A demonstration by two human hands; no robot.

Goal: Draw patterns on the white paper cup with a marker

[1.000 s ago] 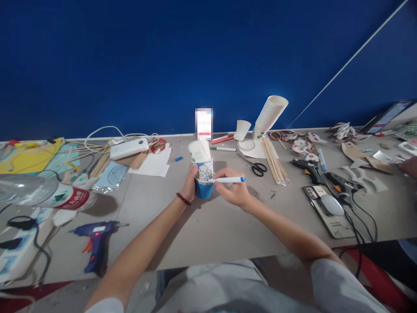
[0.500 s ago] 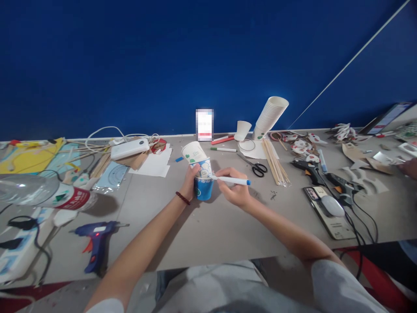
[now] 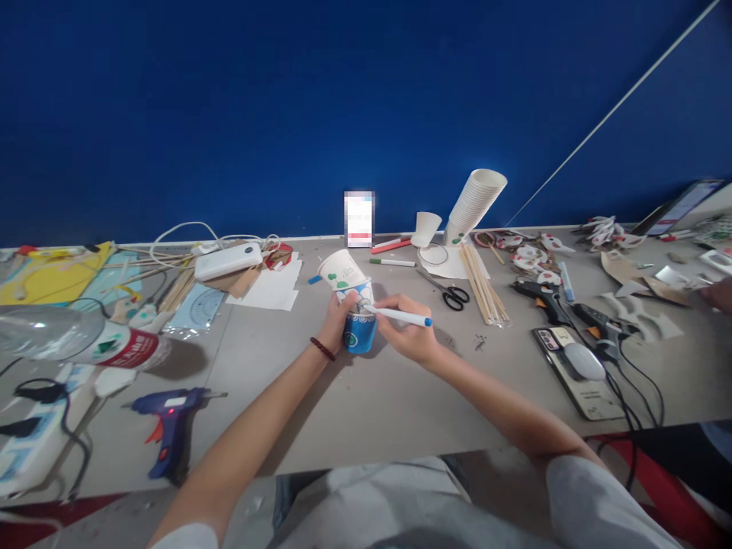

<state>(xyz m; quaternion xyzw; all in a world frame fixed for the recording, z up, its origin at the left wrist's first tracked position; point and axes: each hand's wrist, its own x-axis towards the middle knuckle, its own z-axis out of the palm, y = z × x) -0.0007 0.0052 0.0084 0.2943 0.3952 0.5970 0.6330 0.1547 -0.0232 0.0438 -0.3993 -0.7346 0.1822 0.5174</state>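
Note:
Around the left side of the paper cups (image 3: 360, 334) is my left hand (image 3: 337, 316), its thumb across their front. The lower part of these cups is coloured blue, with blue outlines on a white band above. A white cup with green marks (image 3: 341, 271) tilts to the left on top. My right hand (image 3: 409, 332) grips a white marker with a blue end (image 3: 403, 316). The marker's tip meets the cup's white band near my left thumb.
Scissors (image 3: 453, 296), wooden sticks (image 3: 482, 286) and a leaning cup stack (image 3: 474, 206) stand to the right. A blue glue gun (image 3: 170, 423) and a bottle (image 3: 85, 335) lie left. A phone (image 3: 577, 374) lies right. Another person's hand (image 3: 719, 294) is at the far right.
The cups have turned slightly in my left hand, and its thumb now lies further right across them. The marker in my right hand has shifted slightly left.

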